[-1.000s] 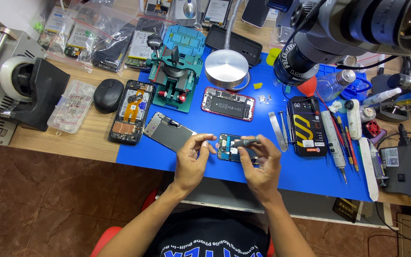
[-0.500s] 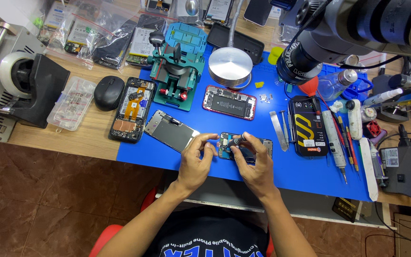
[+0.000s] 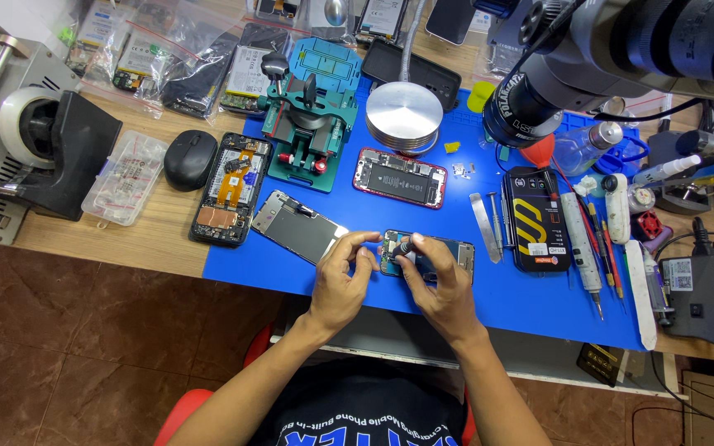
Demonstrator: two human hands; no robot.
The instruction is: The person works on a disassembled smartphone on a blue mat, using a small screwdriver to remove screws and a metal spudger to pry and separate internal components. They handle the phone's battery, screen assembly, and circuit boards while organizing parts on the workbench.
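Gripping one opened phone [image 3: 444, 254] on blue mat [image 3: 291, 264]: left hand [image 3: 340, 285], right hand [image 3: 444, 289].

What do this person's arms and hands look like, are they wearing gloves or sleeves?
No gloves: both the left hand and the right hand are bare, with no rings, watch or wristband visible. The forearms are bare too, so no long sleeves reach into view. The only clothing showing is a dark shirt with blue printed lettering across the chest, at the bottom edge of the head view.
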